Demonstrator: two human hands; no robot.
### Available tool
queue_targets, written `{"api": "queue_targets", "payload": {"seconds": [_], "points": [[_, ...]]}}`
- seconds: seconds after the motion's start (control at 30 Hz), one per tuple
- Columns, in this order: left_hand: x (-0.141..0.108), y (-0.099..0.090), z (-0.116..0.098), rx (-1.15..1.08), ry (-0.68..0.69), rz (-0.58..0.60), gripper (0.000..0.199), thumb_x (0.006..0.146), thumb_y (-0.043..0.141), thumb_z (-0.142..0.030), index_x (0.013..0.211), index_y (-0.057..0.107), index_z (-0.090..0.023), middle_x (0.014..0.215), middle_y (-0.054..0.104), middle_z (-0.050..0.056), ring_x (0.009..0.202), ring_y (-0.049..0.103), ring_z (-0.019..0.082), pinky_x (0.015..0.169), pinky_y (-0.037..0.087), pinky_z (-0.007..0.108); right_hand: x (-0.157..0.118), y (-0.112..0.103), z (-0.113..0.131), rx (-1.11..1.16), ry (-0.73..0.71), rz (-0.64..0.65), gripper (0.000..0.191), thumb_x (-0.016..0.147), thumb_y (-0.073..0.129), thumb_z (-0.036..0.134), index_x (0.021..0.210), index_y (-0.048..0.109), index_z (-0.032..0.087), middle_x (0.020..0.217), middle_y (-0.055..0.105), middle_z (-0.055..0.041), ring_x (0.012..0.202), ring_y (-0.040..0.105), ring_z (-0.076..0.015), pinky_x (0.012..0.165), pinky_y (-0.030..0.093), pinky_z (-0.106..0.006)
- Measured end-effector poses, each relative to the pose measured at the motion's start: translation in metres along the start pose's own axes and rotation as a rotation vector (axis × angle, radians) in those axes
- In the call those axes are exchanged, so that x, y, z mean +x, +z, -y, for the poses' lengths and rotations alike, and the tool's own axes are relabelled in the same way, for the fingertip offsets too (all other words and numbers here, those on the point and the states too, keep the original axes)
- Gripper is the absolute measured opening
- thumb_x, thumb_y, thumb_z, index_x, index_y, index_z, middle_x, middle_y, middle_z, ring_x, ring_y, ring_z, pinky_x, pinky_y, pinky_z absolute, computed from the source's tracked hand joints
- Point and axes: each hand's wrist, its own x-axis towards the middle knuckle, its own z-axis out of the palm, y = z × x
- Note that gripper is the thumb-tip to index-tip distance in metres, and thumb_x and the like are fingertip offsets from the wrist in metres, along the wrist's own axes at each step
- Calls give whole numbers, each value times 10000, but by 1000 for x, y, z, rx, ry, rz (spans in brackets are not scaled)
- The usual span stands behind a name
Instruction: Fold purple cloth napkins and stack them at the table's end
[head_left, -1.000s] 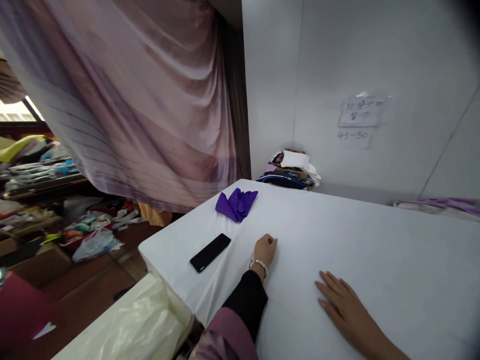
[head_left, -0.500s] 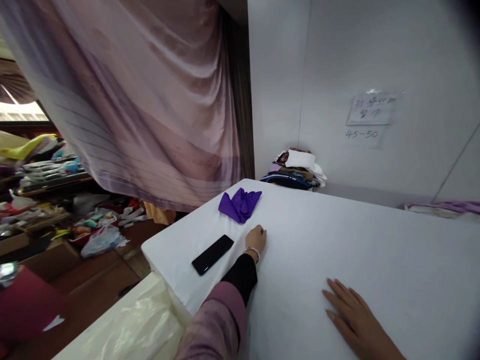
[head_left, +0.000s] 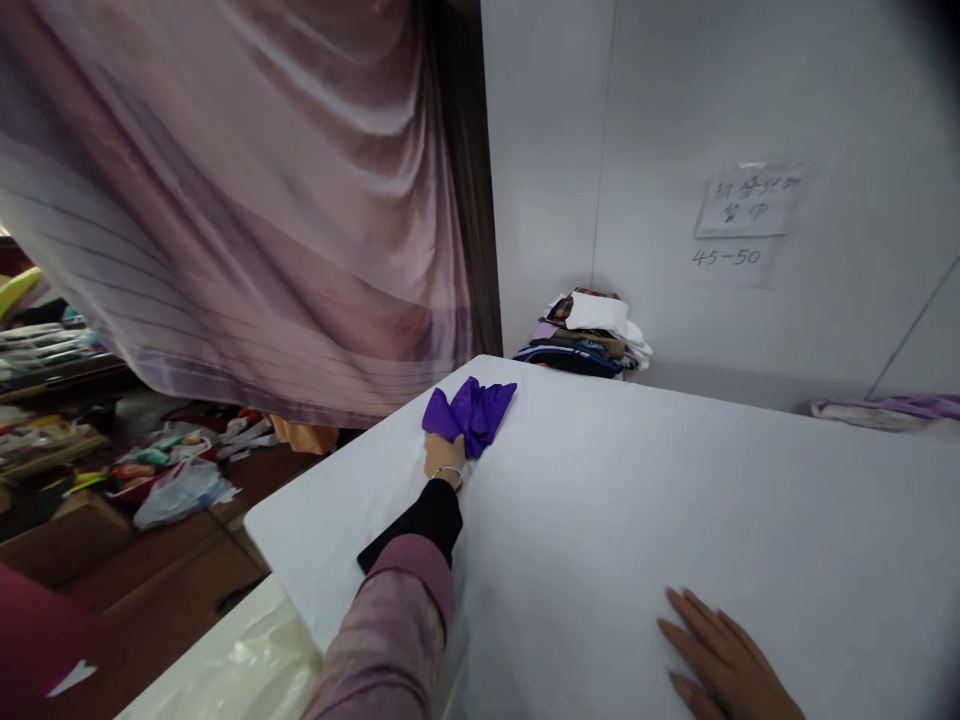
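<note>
A crumpled purple cloth napkin (head_left: 480,410) lies near the far left corner of the white-covered table (head_left: 570,520). My left hand (head_left: 444,456) reaches its near edge, curled closed against the fabric; the fingertips are hidden from view. Under my left forearm a black phone (head_left: 373,553) shows only at one end, the rest covered by the sleeve. At the lower right, my right hand (head_left: 724,650) rests palm down on the white cloth, fingers stretched out and holding nothing.
Folded clothes (head_left: 585,335) are piled beyond the far table edge, by the wall. Two handwritten papers (head_left: 750,205) hang there. A pink curtain (head_left: 300,220) drapes at the left. Bags and boxes (head_left: 180,490) clutter the floor. Pale plastic (head_left: 247,655) lies at the lower left.
My left hand has moved forward and left, from bare tablecloth to the purple napkin. Its forearm now covers most of the phone. My right hand stays flat as the view shifts slightly.
</note>
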Motion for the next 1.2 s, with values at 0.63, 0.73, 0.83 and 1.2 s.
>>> {"api": "queue_targets", "payload": {"seconds": [0.63,0.73,0.83,1.2], "points": [[6,-16,-28,-470,4,-46,338,856,532,-353,1138,527,-168,1148,557,76,978,567,196,823,492,416,3,-4,2,74,37,47,426,857,500,430,1275,509,345,1406,378,-25,1274,368,-304,1003,376,-522],[-20,-24,-52,-641,107,-25,261,840,556,-317,1040,560,-149,1106,571,65,967,561,186,827,478,400,5,-8,6,153,82,59,419,857,497,432,1264,524,336,1392,405,-27,1278,364,-303,1027,332,-537],[-64,-27,-76,-832,219,68,75,793,581,-228,805,549,-161,1049,585,35,926,548,134,829,441,292,6,-13,11,319,196,8,465,849,497,445,1291,501,302,1379,433,-39,1282,366,-291,1063,274,-525],[-277,-33,-113,-1197,337,790,272,734,546,-449,721,474,-187,587,438,-62,516,395,74,512,363,214,22,-63,16,1256,703,-439,554,747,597,518,1243,509,286,1322,511,-46,1154,523,-250,906,488,-336]]}}
